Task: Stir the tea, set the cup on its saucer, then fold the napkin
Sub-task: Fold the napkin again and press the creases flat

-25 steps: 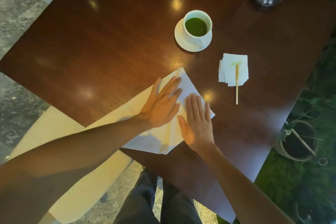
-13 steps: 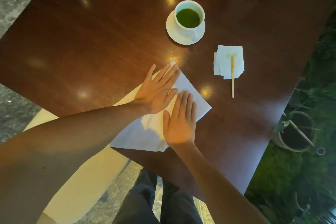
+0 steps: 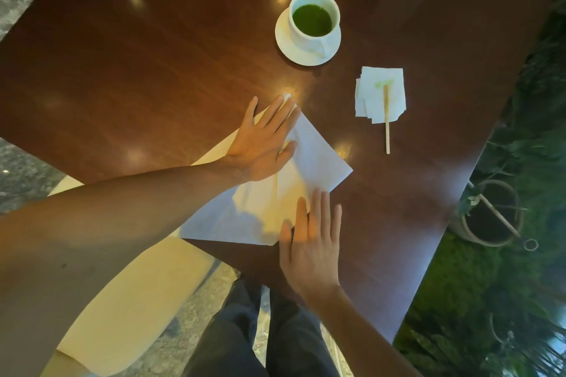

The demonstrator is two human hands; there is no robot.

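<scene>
Napkin: the white square paper napkin (image 3: pixel 309 159) lies at the near edge of the dark brown wooden bench (image 3: pixel 153 55), one layer doubled over, a corner overhanging.
Handling: judged thin, light, limp; creases easily, tears if dragged, slides on the polish.
Left grip: the left hand (image 3: pixel 260 144) lies flat, fingers spread, pressing the far corner; it grasps nothing.
Right grip: the right hand (image 3: pixel 311 242) is flat and open at the near edge, fingertips on the paper, closed around nothing.
Hold: best pinched by a free corner, the other palm pinning.
Cup: the white cup of green tea (image 3: pixel 314 20) sits on its white saucer (image 3: pixel 284 43), well apart.
</scene>
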